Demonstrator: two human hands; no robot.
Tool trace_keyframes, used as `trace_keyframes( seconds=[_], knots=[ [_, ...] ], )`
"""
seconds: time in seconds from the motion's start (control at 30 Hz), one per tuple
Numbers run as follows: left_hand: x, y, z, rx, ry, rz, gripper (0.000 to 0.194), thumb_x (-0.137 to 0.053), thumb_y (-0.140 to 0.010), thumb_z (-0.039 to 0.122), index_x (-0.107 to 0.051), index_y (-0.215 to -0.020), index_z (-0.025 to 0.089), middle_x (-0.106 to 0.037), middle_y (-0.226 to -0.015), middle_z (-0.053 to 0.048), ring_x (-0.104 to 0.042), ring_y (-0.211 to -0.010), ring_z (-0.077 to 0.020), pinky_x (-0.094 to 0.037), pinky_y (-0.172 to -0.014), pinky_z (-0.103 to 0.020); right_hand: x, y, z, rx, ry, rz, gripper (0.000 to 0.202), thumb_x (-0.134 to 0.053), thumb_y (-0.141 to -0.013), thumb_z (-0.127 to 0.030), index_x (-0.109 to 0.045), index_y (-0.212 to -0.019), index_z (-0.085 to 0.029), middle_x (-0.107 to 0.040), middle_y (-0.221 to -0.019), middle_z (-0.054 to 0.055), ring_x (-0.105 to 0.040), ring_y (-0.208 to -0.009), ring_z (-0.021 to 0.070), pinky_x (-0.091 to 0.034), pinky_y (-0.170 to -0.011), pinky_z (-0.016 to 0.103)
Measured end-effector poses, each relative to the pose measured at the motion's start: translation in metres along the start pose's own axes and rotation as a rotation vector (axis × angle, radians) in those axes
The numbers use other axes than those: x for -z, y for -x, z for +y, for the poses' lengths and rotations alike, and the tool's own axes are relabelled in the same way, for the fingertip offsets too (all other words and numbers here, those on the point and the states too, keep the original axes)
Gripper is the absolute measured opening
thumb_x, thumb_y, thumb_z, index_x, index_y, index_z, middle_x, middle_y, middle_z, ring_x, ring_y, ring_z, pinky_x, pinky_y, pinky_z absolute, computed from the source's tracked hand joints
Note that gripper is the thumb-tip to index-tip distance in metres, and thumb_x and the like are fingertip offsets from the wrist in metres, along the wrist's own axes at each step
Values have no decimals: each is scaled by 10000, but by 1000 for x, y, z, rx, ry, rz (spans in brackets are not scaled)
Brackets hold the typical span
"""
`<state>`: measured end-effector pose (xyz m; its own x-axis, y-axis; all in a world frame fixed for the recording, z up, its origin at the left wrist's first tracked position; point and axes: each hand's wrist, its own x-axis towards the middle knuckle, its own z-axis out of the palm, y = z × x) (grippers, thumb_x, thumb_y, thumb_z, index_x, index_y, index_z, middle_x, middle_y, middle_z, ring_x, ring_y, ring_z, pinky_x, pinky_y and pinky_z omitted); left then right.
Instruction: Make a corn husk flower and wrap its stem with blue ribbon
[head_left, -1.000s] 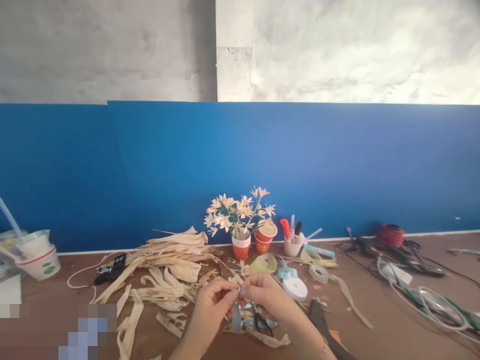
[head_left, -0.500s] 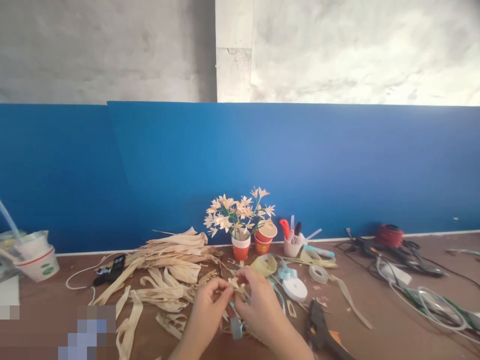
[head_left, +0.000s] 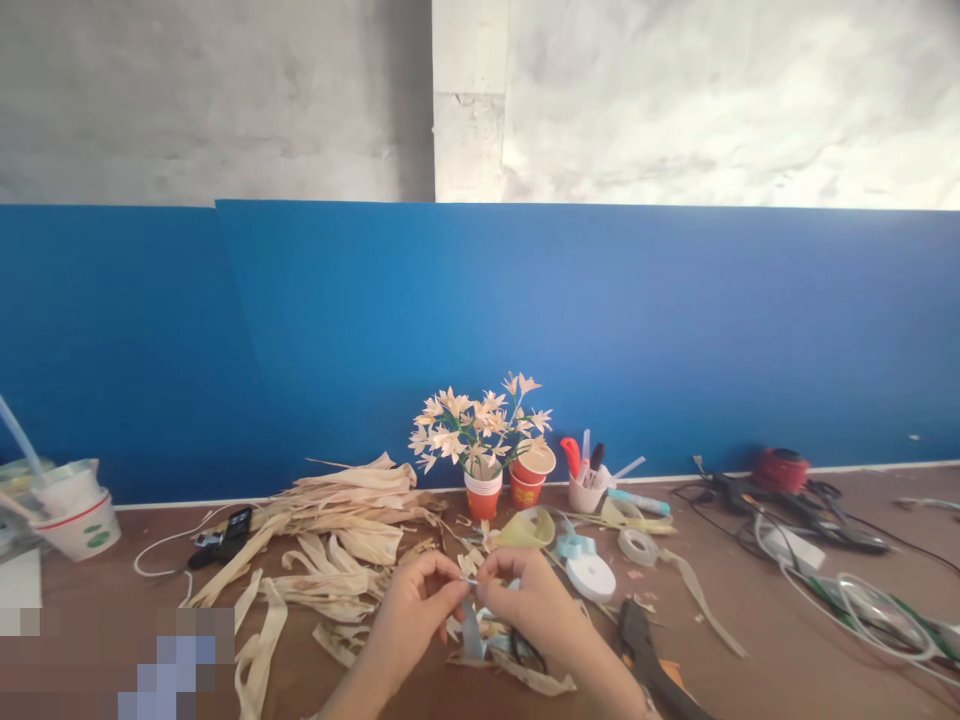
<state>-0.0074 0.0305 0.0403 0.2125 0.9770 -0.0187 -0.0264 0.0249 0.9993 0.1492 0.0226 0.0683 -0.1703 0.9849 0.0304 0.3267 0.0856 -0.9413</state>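
My left hand (head_left: 420,605) and my right hand (head_left: 529,598) meet near the table's front middle, thumbs and forefingers pinched close together. Between the fingertips runs a thin pale-blue strip (head_left: 471,582), and both hands grip it. Part of it is hidden by the fingers. A light-blue ribbon end (head_left: 472,637) hangs below my left fingertips. Just beyond the fingers shows a small cream petal piece (head_left: 472,561); whether it is joined to the strip I cannot tell. Scraps and a dark-handled tool (head_left: 527,650) lie beneath the hands.
Dried husk strips (head_left: 345,535) spread at left. Cream flowers (head_left: 480,425) stand in a red-and-white paper cup (head_left: 482,495) at the back. A white tape roll (head_left: 590,578), glue gun (head_left: 649,655) and pen cup (head_left: 585,495) sit at right. Cables (head_left: 847,600) lie farther right.
My fingertips have come together around the thin strip. The right hand has dropped slightly and turned, and the small cream flower seen between the fingers is now mostly hidden.
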Motion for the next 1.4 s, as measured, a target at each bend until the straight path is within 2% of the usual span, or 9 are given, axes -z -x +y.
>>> trace_keyframes(
  seconds=[0.27,0.37,0.47,0.57,0.67,0.77,1.0,1.27,1.4],
  knots=[
    [1,4,1,-50,30,-30,318,-714,-605,443,-616,-701,156,-555,-491,29,-484,-429,-102,-384,-406,-203,1,-3,5,-165,-521,-289,82,-538,-587,-185,-601,-554,-144,-601,-520,-10,-528,-541,116,-393,-609,236],
    [0,5,3,-38,-5,-17,318,-684,-633,459,-596,-677,156,-542,-463,33,-458,-408,-92,-356,-390,-191,-1,0,3,-111,-362,-215,97,-524,-631,-198,-600,-593,-151,-601,-566,-6,-525,-576,122,-389,-611,240],
    [-2,5,4,-40,-38,30,314,-658,-653,458,-594,-683,152,-521,-438,46,-417,-371,-71,-324,-382,-181,-6,3,2,21,-39,-25,139,-548,-625,-168,-610,-750,-168,-616,-698,4,-530,-660,142,-380,-610,239],
    [-2,3,1,-4,-82,56,304,-627,-669,449,-598,-709,149,-518,-429,52,-351,-320,-53,-250,-332,-173,-10,3,2,189,291,147,154,-548,-592,-99,-598,-714,-179,-618,-755,21,-537,-753,177,-372,-679,269],
    [-1,-2,-7,36,-112,40,287,-625,-663,425,-603,-728,146,-549,-442,38,-364,-315,-60,-254,-317,-174,-11,0,6,299,440,201,140,-538,-583,-61,-599,-618,-182,-620,-721,23,-536,-779,189,-355,-727,292],
    [3,-7,-17,10,-91,10,282,-672,-615,395,-612,-730,146,-585,-488,13,-517,-432,-119,-325,-342,-180,-9,-4,12,316,402,182,125,-555,-615,-88,-622,-591,-191,-626,-689,20,-546,-753,181,-366,-711,278],
    [7,-9,-21,28,-46,-20,268,-657,-653,402,-595,-727,152,-587,-447,18,-521,-392,-118,-369,-369,-197,-4,-8,14,193,136,56,104,-573,-620,-110,-642,-560,-161,-633,-666,16,-544,-690,153,-384,-664,248],
    [8,-6,-11,-35,-2,-43,229,-720,-596,350,-660,-694,151,-603,-533,13,-556,-453,-124,-457,-479,-242,1,-13,28,-157,-349,-218,38,-634,-556,-160,-662,-549,-136,-538,-487,-32,-423,-520,89,-313,-530,214],
    [7,-4,-13,-24,-32,-82,227,-687,-640,361,-642,-705,148,-581,-517,18,-539,-427,-110,-427,-436,-218,1,-12,28,-154,-315,-275,85,-596,-582,-162,-676,-568,-134,-568,-517,-13,-453,-541,101,-326,-555,221]
  ],
)
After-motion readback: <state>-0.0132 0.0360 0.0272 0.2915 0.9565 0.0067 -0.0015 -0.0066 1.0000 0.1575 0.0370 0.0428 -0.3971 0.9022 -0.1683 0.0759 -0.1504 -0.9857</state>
